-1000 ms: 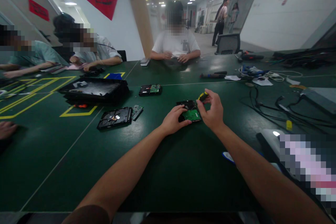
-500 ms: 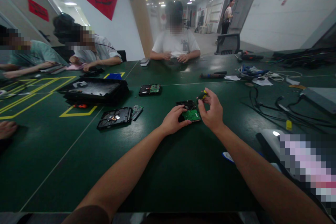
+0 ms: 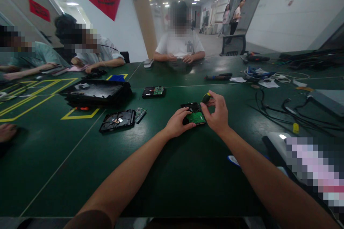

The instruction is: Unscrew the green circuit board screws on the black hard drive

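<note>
On the green table lies a hard drive point(image 3: 197, 117), its green circuit board facing up. My left hand point(image 3: 178, 123) grips the drive's left side, thumb along the near edge and fingers over the far part. A screwdriver point(image 3: 206, 97) with a dark and yellow handle is pinched in the fingers of my right hand point(image 3: 216, 113), above the drive's right end. The screwdriver's shaft and tip are hidden by my fingers. Left of my hands sit an opened drive casing point(image 3: 117, 120) and a loose circuit board point(image 3: 140, 115) touching its right end.
Another hard drive point(image 3: 153, 92) lies farther back. Stacked black trays point(image 3: 96, 91) stand at the left. Black cables point(image 3: 285, 111) and a grey box point(image 3: 328, 101) are on the right. A laptop-like device point(image 3: 276, 146) is near my right forearm. A person point(image 3: 179, 44) sits opposite.
The screwdriver handle has turned slightly in my right hand and stands more upright. My left hand and the drive have stayed put. A second walking person has appeared in the background.
</note>
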Action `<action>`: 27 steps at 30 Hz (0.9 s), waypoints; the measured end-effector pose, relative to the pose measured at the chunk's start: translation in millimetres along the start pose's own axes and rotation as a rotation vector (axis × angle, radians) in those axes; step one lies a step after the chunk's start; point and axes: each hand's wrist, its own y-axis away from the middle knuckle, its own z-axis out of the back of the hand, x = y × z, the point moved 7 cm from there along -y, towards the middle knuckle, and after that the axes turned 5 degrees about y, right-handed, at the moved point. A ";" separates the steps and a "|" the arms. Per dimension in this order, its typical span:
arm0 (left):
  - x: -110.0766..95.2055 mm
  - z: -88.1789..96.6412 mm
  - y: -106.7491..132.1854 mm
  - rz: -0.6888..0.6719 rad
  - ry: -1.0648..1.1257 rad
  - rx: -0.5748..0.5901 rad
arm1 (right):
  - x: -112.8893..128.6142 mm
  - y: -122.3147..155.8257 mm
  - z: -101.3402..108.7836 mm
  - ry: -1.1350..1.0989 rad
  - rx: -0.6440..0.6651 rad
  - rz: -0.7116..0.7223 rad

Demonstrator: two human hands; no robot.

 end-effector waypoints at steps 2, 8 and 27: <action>0.4 0.0 0.1 -0.004 -0.001 -0.001 | 0.3 0.1 -0.7 -0.019 -0.001 0.008; -0.7 0.7 0.8 -0.008 -0.004 0.004 | 0.2 -0.1 1.8 0.018 -0.024 -0.002; -1.8 0.6 0.7 0.007 -0.013 0.010 | 2.2 -1.3 0.7 0.008 0.006 0.019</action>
